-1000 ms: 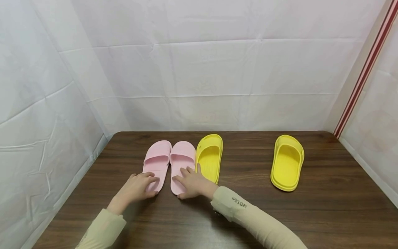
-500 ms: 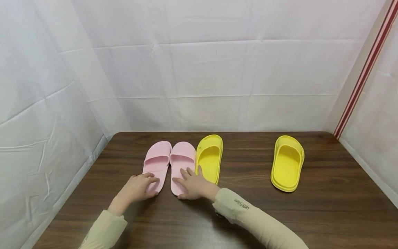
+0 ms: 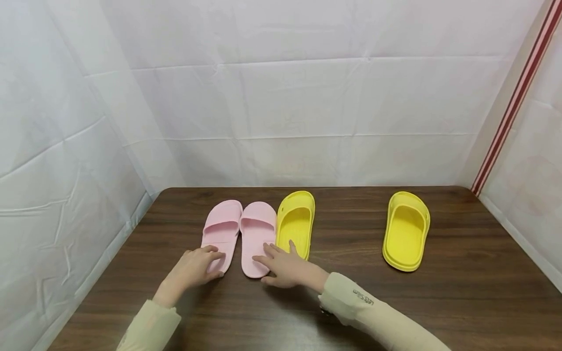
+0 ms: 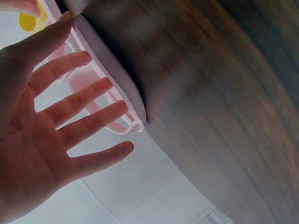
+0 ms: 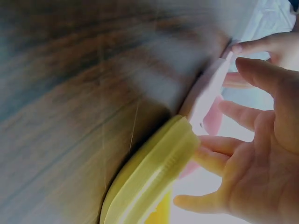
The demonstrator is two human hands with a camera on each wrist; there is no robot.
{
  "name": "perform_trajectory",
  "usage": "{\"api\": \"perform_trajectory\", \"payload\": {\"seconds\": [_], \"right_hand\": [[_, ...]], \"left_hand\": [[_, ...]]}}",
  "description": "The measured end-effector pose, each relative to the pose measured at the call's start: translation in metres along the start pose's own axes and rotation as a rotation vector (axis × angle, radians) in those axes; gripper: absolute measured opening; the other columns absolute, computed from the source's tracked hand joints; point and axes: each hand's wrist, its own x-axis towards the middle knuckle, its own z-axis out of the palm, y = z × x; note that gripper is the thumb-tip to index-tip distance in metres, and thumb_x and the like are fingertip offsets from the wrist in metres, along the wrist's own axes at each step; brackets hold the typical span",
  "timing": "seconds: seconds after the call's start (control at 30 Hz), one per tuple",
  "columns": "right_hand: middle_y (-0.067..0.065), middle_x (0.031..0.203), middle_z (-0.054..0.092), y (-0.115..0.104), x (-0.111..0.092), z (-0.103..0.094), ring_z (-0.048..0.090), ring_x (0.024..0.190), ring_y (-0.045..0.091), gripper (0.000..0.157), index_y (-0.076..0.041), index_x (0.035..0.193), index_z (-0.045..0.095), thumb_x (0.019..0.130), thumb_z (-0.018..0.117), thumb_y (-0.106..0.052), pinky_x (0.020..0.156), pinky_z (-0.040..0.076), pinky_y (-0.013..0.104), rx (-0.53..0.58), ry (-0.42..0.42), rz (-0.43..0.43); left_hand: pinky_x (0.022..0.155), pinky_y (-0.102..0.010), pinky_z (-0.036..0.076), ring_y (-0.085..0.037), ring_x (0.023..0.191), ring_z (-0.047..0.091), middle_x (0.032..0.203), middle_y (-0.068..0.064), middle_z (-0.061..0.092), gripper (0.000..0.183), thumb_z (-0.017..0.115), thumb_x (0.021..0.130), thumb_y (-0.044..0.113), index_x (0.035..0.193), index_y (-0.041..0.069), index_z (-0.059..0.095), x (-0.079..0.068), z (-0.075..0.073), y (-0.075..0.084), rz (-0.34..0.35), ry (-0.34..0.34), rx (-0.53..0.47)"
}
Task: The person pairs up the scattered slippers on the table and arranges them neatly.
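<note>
Two pink slippers stand side by side on the brown wooden table (image 3: 351,302), toes toward the back: a left one (image 3: 225,213) and a right one (image 3: 258,212). A yellow clog (image 3: 298,225) adjoins the right pink slipper. Over the left slipper's heel part hovers or rests my left hand (image 3: 193,270); in the left wrist view its fingers (image 4: 74,105) spread beside the slipper, not curled round it. My right hand (image 3: 287,269) extends over the heels of the right slipper and the yellow clog, fingers (image 5: 201,203) spread. Contact is unclear for both hands.
A second yellow clog (image 3: 406,231) stands apart on the right side of the table, toe also toward the back. White fabric (image 3: 281,112) hangs behind and at both sides. A red stripe (image 3: 518,97) runs down the right corner.
My right hand has shifted a little right and toward me, from the right pink slipper toward the yellow clog. The left hand and the footwear stay nearly where they were.
</note>
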Motion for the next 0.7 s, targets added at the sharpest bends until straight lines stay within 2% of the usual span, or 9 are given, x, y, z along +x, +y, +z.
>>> {"api": "perform_trajectory", "payload": {"seconds": [0.23,0.57,0.7], "right_hand": [[0.009,0.143,0.034,0.010,-0.023,-0.009,0.029,0.134,0.025,0.048,-0.026,0.133,0.039,0.088,0.050,-0.037,0.100,0.019,0.062,0.089,0.060,-0.060],[0.010,0.142,0.035,0.024,-0.050,-0.011,0.028,0.134,0.030,0.047,-0.024,0.133,0.039,0.089,0.048,-0.037,0.100,0.015,0.064,0.141,0.045,-0.053],[0.011,0.142,0.034,0.031,-0.061,-0.012,0.027,0.134,0.031,0.047,-0.024,0.133,0.039,0.090,0.048,-0.037,0.100,0.014,0.064,0.165,0.045,-0.047]], "left_hand": [[0.063,-0.043,0.047,-0.027,0.082,0.064,0.102,-0.010,0.063,0.036,0.071,0.070,0.030,0.101,0.012,0.066,-0.002,0.000,-0.001,0.007,0.023,0.005],[0.065,-0.049,0.046,-0.030,0.089,0.063,0.109,-0.013,0.061,0.038,0.068,0.073,0.029,0.106,0.011,0.064,-0.005,0.002,0.002,-0.055,0.019,-0.020],[0.065,-0.049,0.045,-0.029,0.088,0.063,0.107,-0.012,0.062,0.037,0.069,0.073,0.027,0.106,0.011,0.063,-0.005,0.000,0.007,-0.062,0.019,0.002]]}}
